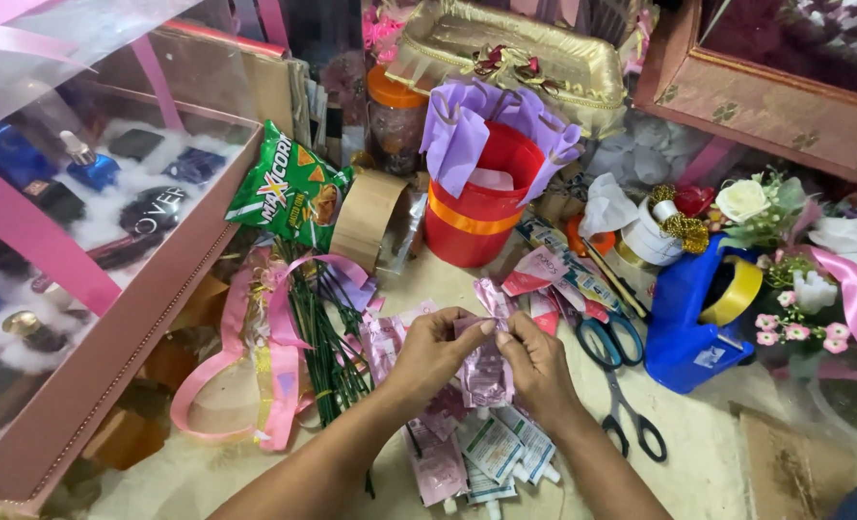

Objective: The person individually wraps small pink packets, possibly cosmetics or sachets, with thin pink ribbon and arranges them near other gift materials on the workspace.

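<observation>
Both hands meet right below the camera: left hand (435, 349) and right hand (536, 364) pinch a shiny pink foil sachet (484, 371) between them, fingers (501, 339) narrow on its top edge, above the cream bench (698, 462). Beneath lie more small white and pink sachets (491, 448), loosely heaped. Just right, blue-handled scissors (613, 339) rest with blades toward the pile; further right stands a blue tape dispenser (690, 318). Left lie green wire stems (324, 337) with pink ribbon (274, 318); behind stands a red bucket (476, 207). Risk, I'd judge: slick foil could slip or tear under that thin pinch, dropping among look-alike packets.
</observation>
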